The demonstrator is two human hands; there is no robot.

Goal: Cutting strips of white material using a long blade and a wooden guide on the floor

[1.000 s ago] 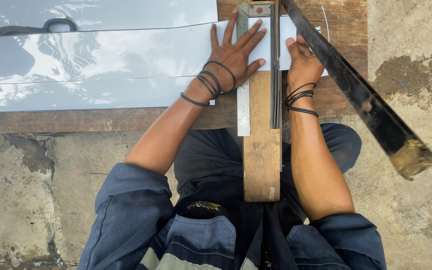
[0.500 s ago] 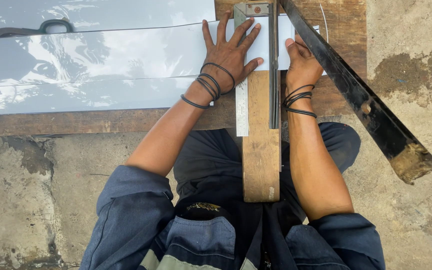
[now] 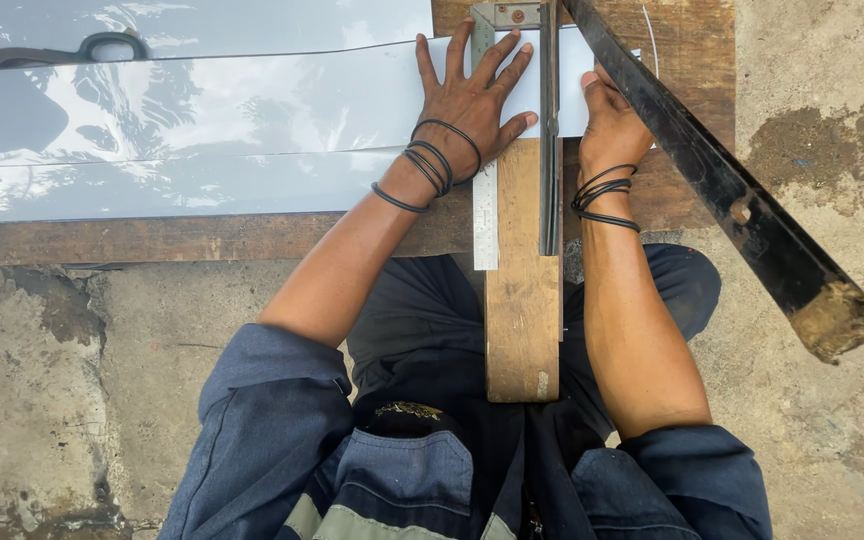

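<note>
A shiny grey metal sheet (image 3: 202, 120) lies across a wooden board (image 3: 152, 238) and under the raised black blade arm (image 3: 712, 170) of a lever shear. My left hand (image 3: 472, 100) presses flat on the sheet with fingers spread, just left of the fixed blade (image 3: 549, 130) and over a steel ruler (image 3: 485, 215). My right hand (image 3: 607, 115) rests on the sheet's right end between the fixed blade and the black arm; its fingers are partly hidden by the arm. A wooden beam (image 3: 522, 300) carries the shear toward my lap.
Dark scissor-like handles (image 3: 102, 45) lie on the sheet at the far left. Rough concrete floor (image 3: 822, 100) surrounds the board. The black arm's worn wooden end (image 3: 837, 320) juts out at the right, above the floor.
My left hand has shifted slightly up and left on the sheet. The right hand stays in the same spot.
</note>
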